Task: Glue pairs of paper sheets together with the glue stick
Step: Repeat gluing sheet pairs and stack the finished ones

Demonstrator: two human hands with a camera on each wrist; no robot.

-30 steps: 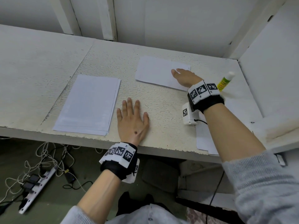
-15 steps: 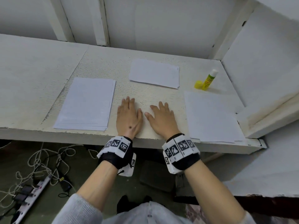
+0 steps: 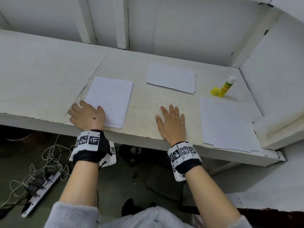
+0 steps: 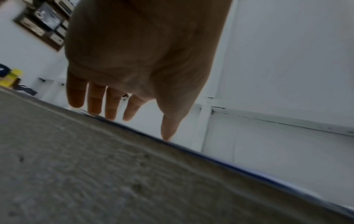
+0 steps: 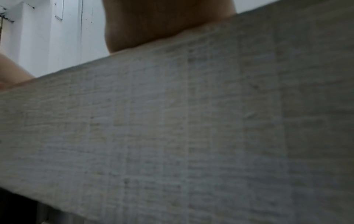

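No containers are seen on the table (image 3: 49,76). The glue stick (image 3: 226,87) stands uncapped, its yellow cap (image 3: 214,91) touching it on the left. Relative to the glue stick, a glued pair (image 3: 171,77) lies left, a stack (image 3: 227,125) just in front, another stack (image 3: 109,100) far left. The left hand (image 3: 88,116) rests on that far stack's near corner, fingers relaxed, gripping nothing. The right hand (image 3: 171,123) is laid flat on the table, open.

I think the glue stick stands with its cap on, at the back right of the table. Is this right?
Not quite. The glue stick does stand at the back right of the table, but its cap is off and sits on the table just left of it. The head view shows this.
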